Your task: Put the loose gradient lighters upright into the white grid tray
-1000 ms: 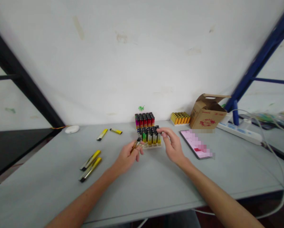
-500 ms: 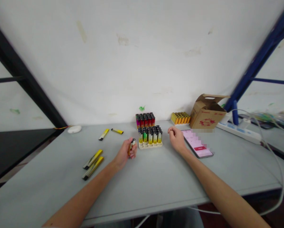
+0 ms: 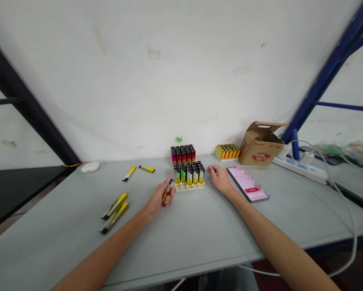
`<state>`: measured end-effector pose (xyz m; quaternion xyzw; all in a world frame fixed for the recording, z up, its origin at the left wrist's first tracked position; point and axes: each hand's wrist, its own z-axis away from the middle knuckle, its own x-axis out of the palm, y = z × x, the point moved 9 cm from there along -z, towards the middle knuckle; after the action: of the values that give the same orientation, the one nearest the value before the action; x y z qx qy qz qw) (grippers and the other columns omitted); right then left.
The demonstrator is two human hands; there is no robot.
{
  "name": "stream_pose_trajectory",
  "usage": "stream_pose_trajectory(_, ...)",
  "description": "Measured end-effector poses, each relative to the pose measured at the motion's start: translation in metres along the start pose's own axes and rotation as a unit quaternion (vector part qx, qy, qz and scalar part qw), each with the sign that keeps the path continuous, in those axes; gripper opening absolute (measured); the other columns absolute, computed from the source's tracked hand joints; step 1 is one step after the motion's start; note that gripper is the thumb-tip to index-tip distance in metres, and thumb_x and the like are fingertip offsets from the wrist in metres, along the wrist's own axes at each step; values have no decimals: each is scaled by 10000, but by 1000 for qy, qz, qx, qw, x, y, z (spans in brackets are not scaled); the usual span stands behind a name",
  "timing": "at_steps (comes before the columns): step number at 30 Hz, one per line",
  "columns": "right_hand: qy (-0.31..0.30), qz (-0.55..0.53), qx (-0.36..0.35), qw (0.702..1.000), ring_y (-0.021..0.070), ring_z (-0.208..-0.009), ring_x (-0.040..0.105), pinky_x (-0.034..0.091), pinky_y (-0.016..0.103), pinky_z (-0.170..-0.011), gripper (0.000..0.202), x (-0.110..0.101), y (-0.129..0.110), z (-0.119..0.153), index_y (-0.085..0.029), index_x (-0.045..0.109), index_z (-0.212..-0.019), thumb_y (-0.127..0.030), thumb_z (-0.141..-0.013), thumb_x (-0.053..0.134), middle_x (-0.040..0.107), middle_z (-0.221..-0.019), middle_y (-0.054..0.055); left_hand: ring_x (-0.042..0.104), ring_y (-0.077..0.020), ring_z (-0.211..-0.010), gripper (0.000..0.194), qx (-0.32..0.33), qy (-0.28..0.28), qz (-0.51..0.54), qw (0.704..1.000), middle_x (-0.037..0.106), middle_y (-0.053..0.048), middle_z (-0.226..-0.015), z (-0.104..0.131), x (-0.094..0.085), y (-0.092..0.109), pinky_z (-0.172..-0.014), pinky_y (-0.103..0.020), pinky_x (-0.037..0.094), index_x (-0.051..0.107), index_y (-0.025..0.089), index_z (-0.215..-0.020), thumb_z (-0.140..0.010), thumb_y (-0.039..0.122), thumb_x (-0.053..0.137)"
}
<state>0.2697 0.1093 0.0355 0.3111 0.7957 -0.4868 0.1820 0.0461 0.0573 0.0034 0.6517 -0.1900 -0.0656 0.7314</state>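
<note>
My left hand (image 3: 161, 199) is closed round a lighter (image 3: 168, 190) with a dark top, just left of the front rack. That cream rack (image 3: 190, 187) bears several upright lighters, mostly yellow and clear, one green, all with black tops; a few front holes show at its left. My right hand (image 3: 219, 178) rests on the table right of the rack, its fingers curled; whether anything is in them is hidden. Red and purple lighters (image 3: 183, 155) stand behind the front rack. On the left lie loose yellow lighters in rows or strips (image 3: 115, 218), with another yellow one (image 3: 129, 173) farther back.
A phone (image 3: 248, 184) lies beside my right forearm. Behind it stand an open cardboard box (image 3: 260, 147) and a block of orange-yellow lighters (image 3: 227, 152). A power strip (image 3: 301, 169) with white cables is at the right, a white case (image 3: 90, 167) at the back left.
The view has shifted slightly. My right hand is a little nearer the front rack. My left hand still holds the lighter, now a bit closer to the rack's left edge.
</note>
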Motion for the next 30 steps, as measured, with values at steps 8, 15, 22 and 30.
stream_pose_trajectory(8,1,-86,41,995,170,-618,536,379,265,-603,371,-3,6,-2,-187,544,-670,-387,-897,329,568,-626,19,279,-57,-364,500,32,16,-66,997,351,80,-429,6,-4,11,-377,-184,234,537,155,-683,-782,646,523)
stream_pose_trajectory(15,-20,-64,49,997,166,-598,518,357,260,-586,401,2,10,-1,-197,504,-603,-398,-897,318,536,-582,7,237,-53,-368,431,12,14,-12,1000,314,80,-450,3,-7,11,-357,-169,184,415,187,-606,-764,577,509)
stream_pose_trajectory(22,-41,-73,51,995,167,-609,526,369,256,-593,355,7,12,-3,-198,498,-581,-331,-861,324,532,-569,7,179,-52,-364,458,-53,-5,83,995,244,94,-441,5,1,1,-343,-161,139,450,180,-605,-766,607,488)
stream_pose_trajectory(30,-53,-80,50,994,164,-600,523,365,257,-589,349,8,12,-3,-197,495,-560,-309,-838,316,526,-565,8,132,-55,-360,450,-63,23,76,995,195,96,-428,5,-1,-2,-337,-160,133,356,199,-533,-797,558,419)
